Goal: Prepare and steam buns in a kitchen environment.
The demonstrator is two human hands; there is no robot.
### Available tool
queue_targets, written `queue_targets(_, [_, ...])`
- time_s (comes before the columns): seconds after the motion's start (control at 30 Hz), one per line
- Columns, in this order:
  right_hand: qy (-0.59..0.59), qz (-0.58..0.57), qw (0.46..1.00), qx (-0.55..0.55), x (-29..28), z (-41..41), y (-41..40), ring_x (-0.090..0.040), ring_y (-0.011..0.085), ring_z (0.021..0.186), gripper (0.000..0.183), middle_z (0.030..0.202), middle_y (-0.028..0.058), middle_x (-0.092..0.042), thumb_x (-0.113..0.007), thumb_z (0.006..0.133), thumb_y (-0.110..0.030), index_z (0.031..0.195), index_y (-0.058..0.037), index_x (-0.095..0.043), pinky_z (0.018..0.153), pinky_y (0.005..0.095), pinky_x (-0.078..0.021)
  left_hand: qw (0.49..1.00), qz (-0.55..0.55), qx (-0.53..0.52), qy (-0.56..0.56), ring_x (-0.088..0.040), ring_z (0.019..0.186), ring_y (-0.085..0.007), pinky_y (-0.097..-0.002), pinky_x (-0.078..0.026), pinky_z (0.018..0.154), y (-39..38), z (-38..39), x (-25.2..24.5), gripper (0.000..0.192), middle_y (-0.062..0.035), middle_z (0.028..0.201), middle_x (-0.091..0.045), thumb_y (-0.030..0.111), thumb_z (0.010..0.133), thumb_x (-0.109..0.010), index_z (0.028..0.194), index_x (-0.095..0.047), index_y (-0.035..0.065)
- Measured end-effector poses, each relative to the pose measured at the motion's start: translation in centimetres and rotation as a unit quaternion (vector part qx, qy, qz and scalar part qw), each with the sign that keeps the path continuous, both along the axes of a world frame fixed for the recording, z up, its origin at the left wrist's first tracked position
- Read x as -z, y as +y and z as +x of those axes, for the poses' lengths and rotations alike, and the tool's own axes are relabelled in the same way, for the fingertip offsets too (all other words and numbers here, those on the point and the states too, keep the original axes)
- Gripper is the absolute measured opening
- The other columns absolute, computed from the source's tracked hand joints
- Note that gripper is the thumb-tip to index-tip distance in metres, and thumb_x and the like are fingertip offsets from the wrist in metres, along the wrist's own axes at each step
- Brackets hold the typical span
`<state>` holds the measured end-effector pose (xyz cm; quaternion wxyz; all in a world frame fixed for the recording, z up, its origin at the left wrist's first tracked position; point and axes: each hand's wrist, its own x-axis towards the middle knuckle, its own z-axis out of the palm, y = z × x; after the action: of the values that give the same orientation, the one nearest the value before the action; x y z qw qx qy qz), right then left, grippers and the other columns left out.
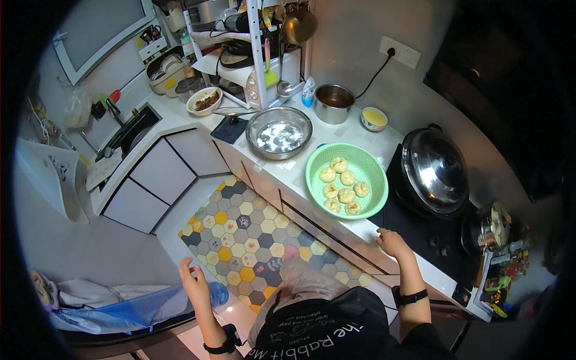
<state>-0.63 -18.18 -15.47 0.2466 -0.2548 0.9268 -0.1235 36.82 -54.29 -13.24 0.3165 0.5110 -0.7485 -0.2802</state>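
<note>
My left hand (193, 279) is raised over the floor at the lower left, holding nothing, its fingers apart and slightly curled. My right hand (390, 242) is at the counter edge just below a green plastic colander (382, 180), with nothing seen in it; its fingers are partly curled. Several steamed buns (346, 195) lie inside the colander. Behind it to the left is a stainless steel basin (279, 132). A steel pot of brown liquid (334, 101) and a small bowl of yellow liquid (374, 119) stand near the wall. A large lidded pot (434, 171) is on the black cooktop.
The cooktop (423, 238) also holds a smaller glass-lidded pot (490, 229). A bowl of food (204, 101) stands by a white metal rack (256, 54). A sink (135, 130) lies at the left. Below, a blue water bottle (218, 293) is beside the hexagon-patterned floor (243, 238).
</note>
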Motion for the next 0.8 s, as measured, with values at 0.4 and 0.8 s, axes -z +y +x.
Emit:
queue_targets(0.4, [-0.071, -0.057, 0.989, 0.116, 4.4, -5.7, 1.0, -0.061, 0.0348, 0.089, 0.043, 0.102, 0.0216, -0.062, -0.047, 0.090, -0.036, 0.109, 0.0010, -0.057, 0.079, 0.0403, -0.0477, 0.997, 0.028, 0.059, -0.033, -0.055, 0.086, -0.0236, -0.0320, -0.046, 0.075, -3.1, -10.3, -1.0, 0.026, -0.0160, 0.119, -0.048, 0.001, 0.084, -0.051, 0.110, -0.050, 0.0003])
queue_targets(0.8, [-0.251, -0.164, 0.919, 0.255, 7.5, -10.7, -0.1, -0.056, 0.0132, 0.062, 0.045, 0.074, 0.0081, -0.062, -0.046, 0.092, -0.041, 0.093, 0.0023, -0.058, 0.058, 0.0248, -0.0462, 0.993, -0.004, 0.116, -0.037, -0.057, 0.092, -0.0279, -0.0328, -0.051, 0.072, -6.6, -21.7, -3.7, 0.025, -0.0172, 0.121, -0.047, 0.001, 0.084, -0.052, 0.109, -0.049, -0.0007])
